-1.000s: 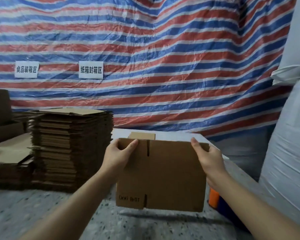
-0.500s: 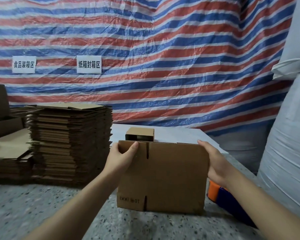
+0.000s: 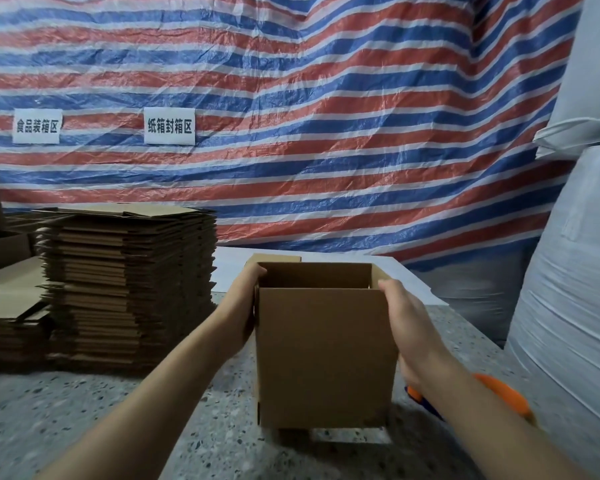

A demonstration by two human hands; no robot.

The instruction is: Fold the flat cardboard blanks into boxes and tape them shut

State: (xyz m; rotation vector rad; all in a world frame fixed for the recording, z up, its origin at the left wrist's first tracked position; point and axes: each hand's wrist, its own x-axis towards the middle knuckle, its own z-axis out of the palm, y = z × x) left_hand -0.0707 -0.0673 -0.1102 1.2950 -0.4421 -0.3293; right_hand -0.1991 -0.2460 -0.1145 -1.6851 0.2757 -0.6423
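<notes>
The box (image 3: 326, 355) is standing tall near the middle of the table (image 3: 84, 427), open at the top. The left hand (image 3: 245, 308) and right hand (image 3: 407, 322) are squeezing its two sides, fingers curling over the top corners.

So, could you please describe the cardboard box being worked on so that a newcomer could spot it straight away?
Start at the striped tarp and come down to the speckled table. Right of the tall stack of flat blanks, the box stands between the left hand and right hand. Unlike the flat blanks, it is opened into a square tube, its top open.
</notes>
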